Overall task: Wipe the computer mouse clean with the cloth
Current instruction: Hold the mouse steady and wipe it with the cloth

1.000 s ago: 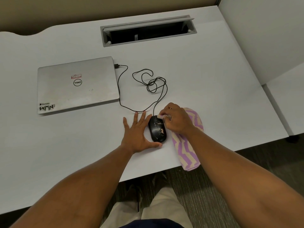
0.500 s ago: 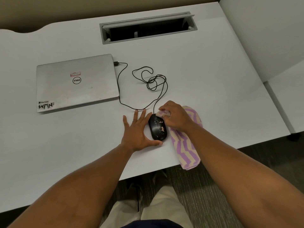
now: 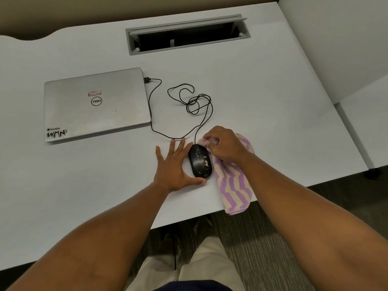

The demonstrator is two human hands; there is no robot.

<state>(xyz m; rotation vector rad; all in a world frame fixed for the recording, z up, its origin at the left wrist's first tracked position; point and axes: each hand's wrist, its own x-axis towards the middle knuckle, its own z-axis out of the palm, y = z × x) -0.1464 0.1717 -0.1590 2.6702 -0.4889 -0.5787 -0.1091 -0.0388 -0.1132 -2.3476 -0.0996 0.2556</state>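
A black computer mouse (image 3: 199, 162) with pale smears on its top sits near the desk's front edge. My left hand (image 3: 176, 166) lies flat beside it, fingers spread, with the thumb curled under the mouse's near end. My right hand (image 3: 225, 145) grips a bunched part of a purple and cream zigzag cloth (image 3: 233, 185) and presses it against the mouse's far right corner. The rest of the cloth trails toward me and hangs over the desk edge.
The mouse's black cable (image 3: 189, 103) loops across the white desk (image 3: 262, 97) to a closed silver laptop (image 3: 95, 103) at the left. A grey cable hatch (image 3: 186, 34) stands open at the back. A partition wall (image 3: 336, 38) rises at the right.
My right hand with the cloth has shifted slightly along the far end of the mouse. My left hand and the mouse have stayed in place.
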